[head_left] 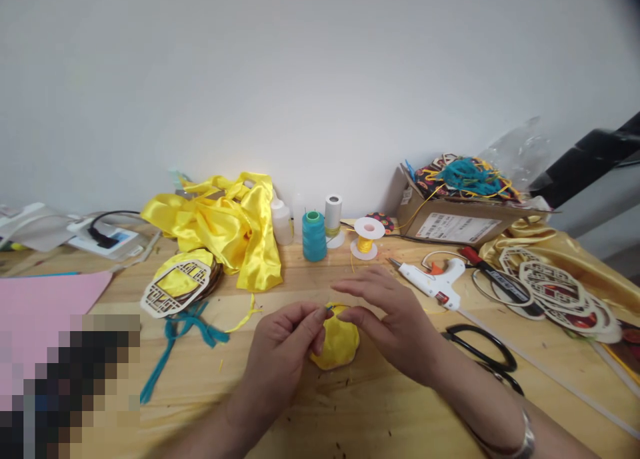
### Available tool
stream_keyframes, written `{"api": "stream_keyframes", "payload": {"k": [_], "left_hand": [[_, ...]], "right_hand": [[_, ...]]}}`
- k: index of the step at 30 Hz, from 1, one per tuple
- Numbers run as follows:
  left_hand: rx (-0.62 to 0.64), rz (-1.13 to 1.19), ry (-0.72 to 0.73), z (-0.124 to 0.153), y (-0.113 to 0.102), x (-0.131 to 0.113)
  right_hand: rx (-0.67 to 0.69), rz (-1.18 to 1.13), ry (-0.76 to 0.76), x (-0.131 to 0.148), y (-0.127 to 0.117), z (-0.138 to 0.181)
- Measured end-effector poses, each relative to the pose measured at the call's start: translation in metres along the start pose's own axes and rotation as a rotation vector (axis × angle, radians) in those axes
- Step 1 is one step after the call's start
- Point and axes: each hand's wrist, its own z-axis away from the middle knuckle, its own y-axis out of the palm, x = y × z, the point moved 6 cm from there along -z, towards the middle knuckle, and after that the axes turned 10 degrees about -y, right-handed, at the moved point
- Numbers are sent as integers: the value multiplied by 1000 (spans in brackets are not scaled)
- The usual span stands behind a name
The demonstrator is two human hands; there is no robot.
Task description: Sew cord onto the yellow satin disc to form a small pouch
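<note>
My left hand [287, 342] is closed in a pinch at the middle of the table. A tiny bluish bit shows at its fingertips, too small to name. Just to its right, my right hand [395, 322] is open, thumb and fingers apart, with nothing visible between them. Beneath both hands a round yellow fabric-covered piece [340, 342] lies on the wooden table [250, 412]; its upper part is partly hidden by the fingers.
Behind stand a teal thread cone [314, 239], a white spool [333, 212] and a yellow cord spool [367, 239]. Yellow satin [225, 226] and teal strips [190, 326] lie left. A glue gun [433, 279], black-handled scissors [483, 346], wooden cutouts [555, 292] and a cardboard box [450, 222] are right.
</note>
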Motion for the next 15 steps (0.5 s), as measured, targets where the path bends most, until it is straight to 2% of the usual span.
{"api": "stream_keyframes", "payload": {"k": [4,10,15], "left_hand": [[59,2,-7,1,4,1],[118,98,-26,3,7,4],[70,116,-54,1,5,5]], "right_hand": [[81,-60,49,-11,10,0],[106,-38,51,-8,7,-1],[119,17,16,-7,8,0]]}}
